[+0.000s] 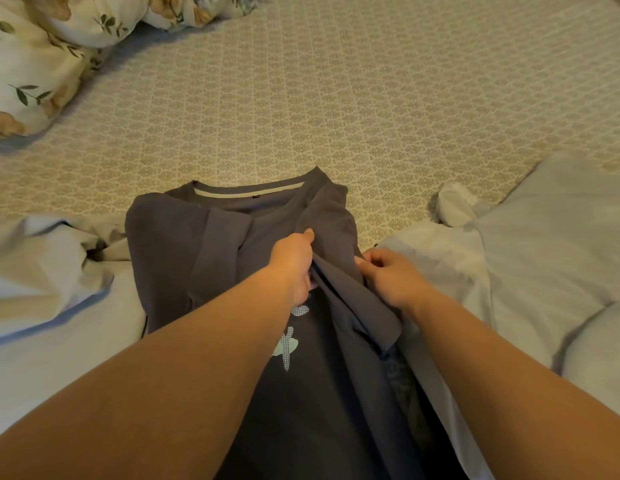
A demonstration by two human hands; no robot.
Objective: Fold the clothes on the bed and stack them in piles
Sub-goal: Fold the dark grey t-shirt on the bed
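Item: grey T-shirt (170, 258), pale printed motif on the front, lying collar-away on the near middle of the bed (336, 98). Left sleeve already turned in over the chest; right sleeve lifted and bunched.

Hands: left hand (293, 263) grips the bunched cloth at mid-chest, thumb on top; right hand (388, 275) pinches the sleeve edge just beside it. Both closed on the shirt.

Risks, as judged:
- The sleeve is gathered, not flat; laid down so, it would likely set a crease or a lumpy fold.
- Pulling with both hands close together may drag the turned-in left side out of line.
- The shirt's lower part runs toward the body and out of view; its lie cannot be told, so the fold could come out skewed.

Surroundings:
- Pale blue bedding (41, 289), left, touching the shirt's edge.
- More pale bedding (544, 237), right, crowding the sleeve side and narrowing the folding room.
- Floral duvet (34, 64), far left, well apart.
- Patterned sheet beyond the collar offers room for piles.
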